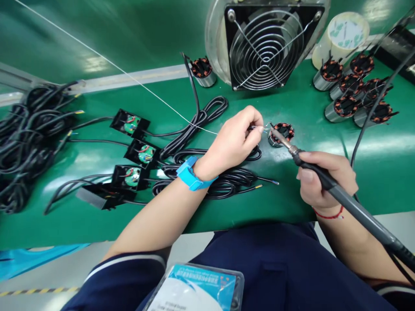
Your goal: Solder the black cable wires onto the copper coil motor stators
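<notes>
My right hand (327,177) is closed around the dark handle of a soldering iron (359,211). The iron's tip reaches the upper left rim of a small motor stator (284,131) with copper windings, standing upright on the green bench. My left hand (240,131), with a blue wrist strap (191,175), pinches the end of a black cable (251,128) just left of the stator. Thin wires stick out from the fingertips toward the iron's tip. A thin pale wire (162,103) runs from the upper left to behind my left hand; its end is hidden.
Behind the stator stands a fan (266,58) with a wire guard. Several more stators (346,106) stand at the right, one (202,71) left of the fan. Open black housings (129,125) with green circuit boards and coiled black cables (26,142) lie at the left.
</notes>
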The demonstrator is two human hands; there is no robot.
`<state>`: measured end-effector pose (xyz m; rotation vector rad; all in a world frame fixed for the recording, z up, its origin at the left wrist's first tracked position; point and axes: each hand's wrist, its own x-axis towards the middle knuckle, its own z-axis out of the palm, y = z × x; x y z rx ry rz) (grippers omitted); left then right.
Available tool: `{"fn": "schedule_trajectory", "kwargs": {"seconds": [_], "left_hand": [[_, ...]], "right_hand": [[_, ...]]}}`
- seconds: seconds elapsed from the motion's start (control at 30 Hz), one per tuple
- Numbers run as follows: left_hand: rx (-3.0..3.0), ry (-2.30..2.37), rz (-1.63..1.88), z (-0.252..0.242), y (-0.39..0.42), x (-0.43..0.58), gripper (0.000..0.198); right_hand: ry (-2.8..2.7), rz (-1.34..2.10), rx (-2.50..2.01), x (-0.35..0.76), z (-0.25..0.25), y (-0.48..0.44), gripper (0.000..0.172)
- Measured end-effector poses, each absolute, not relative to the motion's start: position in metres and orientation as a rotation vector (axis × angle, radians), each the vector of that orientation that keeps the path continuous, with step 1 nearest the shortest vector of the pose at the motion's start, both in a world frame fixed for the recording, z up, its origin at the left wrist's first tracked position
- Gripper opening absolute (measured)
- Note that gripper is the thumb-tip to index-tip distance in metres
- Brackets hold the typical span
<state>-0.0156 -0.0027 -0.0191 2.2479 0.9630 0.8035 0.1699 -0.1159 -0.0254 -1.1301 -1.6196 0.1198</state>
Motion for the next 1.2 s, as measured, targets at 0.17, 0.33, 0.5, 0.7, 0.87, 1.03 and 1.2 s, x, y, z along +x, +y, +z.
{"fn": "schedule_trajectory", "kwargs": {"seconds": [0.17,0.33,0.5,0.7,0.87,1.03,1.2], "left_hand": [[2.251,0.959,0.806,-0.020,-0.002,-0.017,0.008],[2.248,0.954,0.809,-0.021,-0.002,-0.017,0.008],[2.230,0.967,0.815,-0.021,-0.002,-0.017,0.007],[2.248,0.950,0.836,-0.023,0.000,-0.017,0.008],[2.277,0.936,0.848,-0.024,0.000,-0.017,0.007],[2.279,0.936,0.828,-0.025,0.000,-0.018,0.006],[2.256,0.968,0.819,-0.024,-0.001,-0.017,0.006]], "right_hand": [[-1.615,0.104,-1.174,0.170,-0.026,-0.113,0.023],[-1.619,0.132,-1.187,0.169,-0.028,-0.115,0.025],[-1.615,0.161,-1.191,0.169,-0.028,-0.115,0.025],[-1.607,0.174,-1.210,0.169,-0.028,-0.116,0.026],[-1.572,0.170,-1.255,0.169,-0.030,-0.118,0.028],[-1.593,0.109,-1.270,0.167,-0.024,-0.109,0.031],[-1.657,0.118,-1.293,0.165,-0.007,-0.104,0.028]]}}
